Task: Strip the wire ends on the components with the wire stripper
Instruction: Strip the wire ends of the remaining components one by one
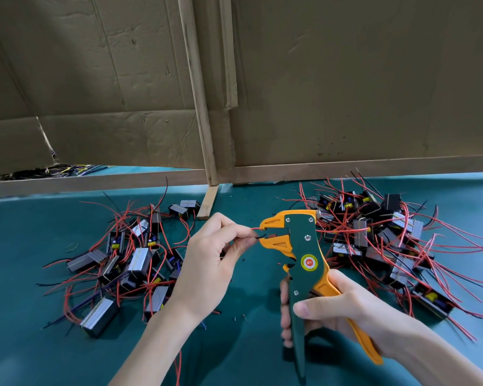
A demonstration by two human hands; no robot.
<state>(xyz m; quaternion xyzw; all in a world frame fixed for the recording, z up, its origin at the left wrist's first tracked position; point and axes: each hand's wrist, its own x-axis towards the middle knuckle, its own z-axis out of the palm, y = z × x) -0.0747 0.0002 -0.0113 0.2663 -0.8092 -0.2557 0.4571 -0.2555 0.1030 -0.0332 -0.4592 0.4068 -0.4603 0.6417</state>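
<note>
Wire stripper gripped in right hand; left hand pinches two wires, tips hidden inside it.

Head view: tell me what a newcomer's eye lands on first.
The orange and green wire stripper stands out at centre, gripped by the right hand, while the left hand pinches a red wire at its nose. On the green table, a left heap and a right heap of small black components trail red wires.
</note>
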